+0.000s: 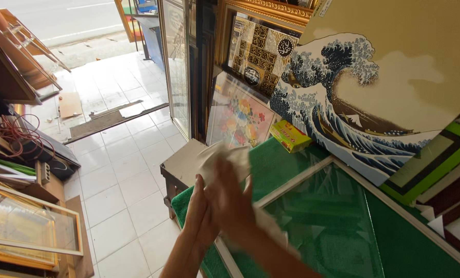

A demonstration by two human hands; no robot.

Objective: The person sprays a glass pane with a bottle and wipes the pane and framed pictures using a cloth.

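left hand (198,213): is being held up flat, fingers open, pressed to the other hand | right hand (231,203): fingers are being closed on the white cloth (225,154), which is sticking up and left | glass frame (322,216): is lying just right, long edge running up-right | green table (279,159): room is being left beyond

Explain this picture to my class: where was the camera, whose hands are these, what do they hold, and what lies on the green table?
The camera sits on a person's head and looks down, so the hands belong to the wearer. The left hand and right hand are together, holding a crumpled white cloth; motion blur hides the exact grip. Below them is a table covered in green felt. On it lies a pale-framed pane of glass, with a small yellow-green box beyond. A big wave print leans behind, beside other framed pictures.
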